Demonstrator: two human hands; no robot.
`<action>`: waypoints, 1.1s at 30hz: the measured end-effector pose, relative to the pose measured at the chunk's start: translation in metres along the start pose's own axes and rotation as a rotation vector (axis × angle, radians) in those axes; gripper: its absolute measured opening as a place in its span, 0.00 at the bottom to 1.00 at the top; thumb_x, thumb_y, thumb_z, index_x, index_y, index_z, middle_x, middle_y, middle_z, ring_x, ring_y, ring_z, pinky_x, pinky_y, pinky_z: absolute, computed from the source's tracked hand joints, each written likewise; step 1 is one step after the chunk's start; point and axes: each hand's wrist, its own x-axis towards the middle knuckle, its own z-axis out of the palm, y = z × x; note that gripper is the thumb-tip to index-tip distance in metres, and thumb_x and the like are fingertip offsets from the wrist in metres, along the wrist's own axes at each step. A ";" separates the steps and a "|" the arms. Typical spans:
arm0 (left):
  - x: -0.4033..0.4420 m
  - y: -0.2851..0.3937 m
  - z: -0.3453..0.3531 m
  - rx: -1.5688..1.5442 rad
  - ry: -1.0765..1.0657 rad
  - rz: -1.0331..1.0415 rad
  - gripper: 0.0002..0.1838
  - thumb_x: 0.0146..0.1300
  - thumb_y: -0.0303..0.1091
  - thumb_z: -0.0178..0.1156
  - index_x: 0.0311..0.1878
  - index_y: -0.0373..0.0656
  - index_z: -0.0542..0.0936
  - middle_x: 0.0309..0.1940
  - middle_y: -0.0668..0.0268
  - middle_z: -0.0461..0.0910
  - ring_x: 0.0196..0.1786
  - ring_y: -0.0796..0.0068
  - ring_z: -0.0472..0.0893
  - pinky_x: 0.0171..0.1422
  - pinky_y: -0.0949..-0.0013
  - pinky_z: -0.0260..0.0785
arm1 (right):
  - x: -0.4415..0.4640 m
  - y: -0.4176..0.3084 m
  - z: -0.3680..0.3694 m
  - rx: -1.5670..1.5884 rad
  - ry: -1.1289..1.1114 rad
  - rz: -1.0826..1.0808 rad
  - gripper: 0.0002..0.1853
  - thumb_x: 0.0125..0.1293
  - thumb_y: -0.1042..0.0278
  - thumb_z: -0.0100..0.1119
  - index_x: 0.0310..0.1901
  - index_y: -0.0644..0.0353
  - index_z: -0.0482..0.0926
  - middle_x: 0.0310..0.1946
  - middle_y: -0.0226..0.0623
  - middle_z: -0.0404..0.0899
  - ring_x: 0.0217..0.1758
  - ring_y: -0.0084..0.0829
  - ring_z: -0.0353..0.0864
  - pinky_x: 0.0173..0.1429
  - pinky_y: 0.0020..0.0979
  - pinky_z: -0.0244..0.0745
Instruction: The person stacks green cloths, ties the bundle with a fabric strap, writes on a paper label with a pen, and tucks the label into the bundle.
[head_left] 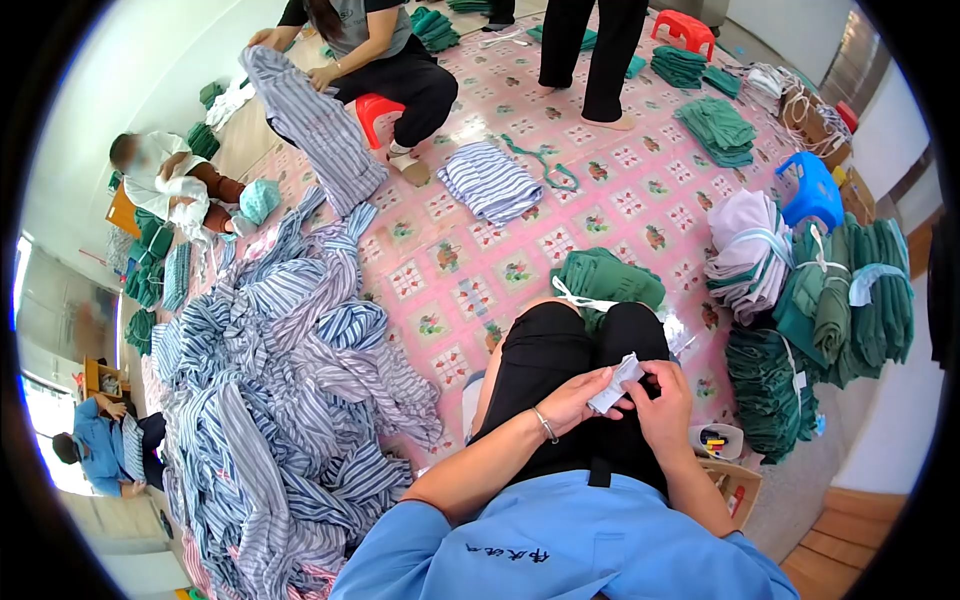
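you held the small pale grey piece [613, 387] just above your black trousers [545, 350], pinched between the thumb and fingers of your left hand [580, 400], while your right hand [663, 395] gripped its near side with bent fingers. it looked light and thin, probably soft enough to crease and perhaps slightly slick, though its material was unclear, so a gentle pinch along its edges seemed best

At four o'clock are the wearer's two hands [577, 401] and one small grey piece [606, 398], at two one blue plastic stool [812, 192], at one and eleven two red plastic stools [686, 30], at eight one striped-cloth heap [285, 390].
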 end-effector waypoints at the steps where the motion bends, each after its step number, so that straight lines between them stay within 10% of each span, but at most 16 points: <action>1: 0.000 0.000 -0.001 -0.010 -0.001 0.003 0.27 0.74 0.51 0.41 0.66 0.41 0.64 0.54 0.65 0.74 0.54 0.71 0.78 0.54 0.66 0.74 | 0.000 0.000 0.000 0.007 -0.001 0.006 0.14 0.49 0.74 0.69 0.38 0.65 0.77 0.37 0.41 0.77 0.37 0.37 0.78 0.42 0.33 0.75; 33: 0.004 -0.009 -0.009 -0.022 -0.027 0.019 0.26 0.73 0.50 0.44 0.64 0.40 0.66 0.52 0.64 0.76 0.51 0.73 0.79 0.54 0.68 0.75 | 0.001 0.006 0.003 0.053 -0.018 -0.035 0.12 0.50 0.76 0.68 0.36 0.63 0.75 0.34 0.40 0.75 0.34 0.36 0.76 0.39 0.32 0.74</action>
